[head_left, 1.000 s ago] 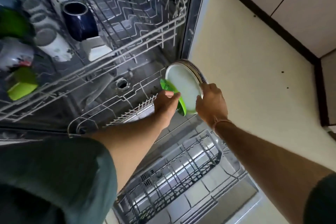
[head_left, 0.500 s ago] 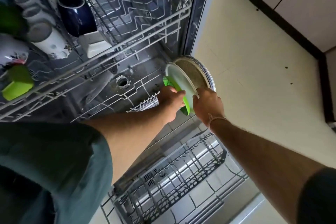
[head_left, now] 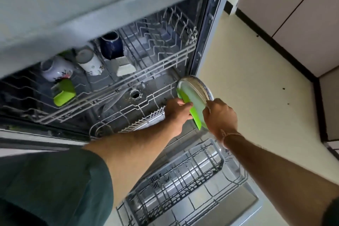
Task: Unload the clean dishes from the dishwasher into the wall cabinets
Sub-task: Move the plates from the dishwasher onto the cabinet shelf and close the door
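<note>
**Kitchen floor, open dishwasher, 3 plates between 2 hands**

A pale yellow floor (head_left: 253,79) runs along the right, edged by a dark skirting and light cabinets (head_left: 302,14). The grey edge of a worktop (head_left: 91,5) hangs over the dishwasher (head_left: 215,29), which stands open with both racks in view.

The upper rack (head_left: 146,71) holds a dark blue mug (head_left: 111,45), 2 white mugs (head_left: 90,62) (head_left: 55,69) with flower prints, a small white dish (head_left: 124,67) and a lime green cup (head_left: 64,93), all at its left end. Its right half shows only bare wire.

The lower rack (head_left: 183,176) is pulled out over the lowered door.

At the far right end of that rack, just beside the dishwasher's right frame, 3 plates stand on edge, pressed together: a green plate (head_left: 195,115) nearest the left, a pale plate (head_left: 192,95) in the middle, and a metal-rimmed plate (head_left: 202,83) behind. Whether they rest on the rack or are lifted clear of it cannot be told.

The left hand (head_left: 177,110) has its fingers curled over the green plate's edge. The right hand (head_left: 220,117) grips the lower right edge of the pale plate, thumb on its face, fingers closed behind it and hidden. A thin thread band (head_left: 232,135) circles the right wrist, and a dark green sleeve (head_left: 55,180) covers the left upper arm.
</note>
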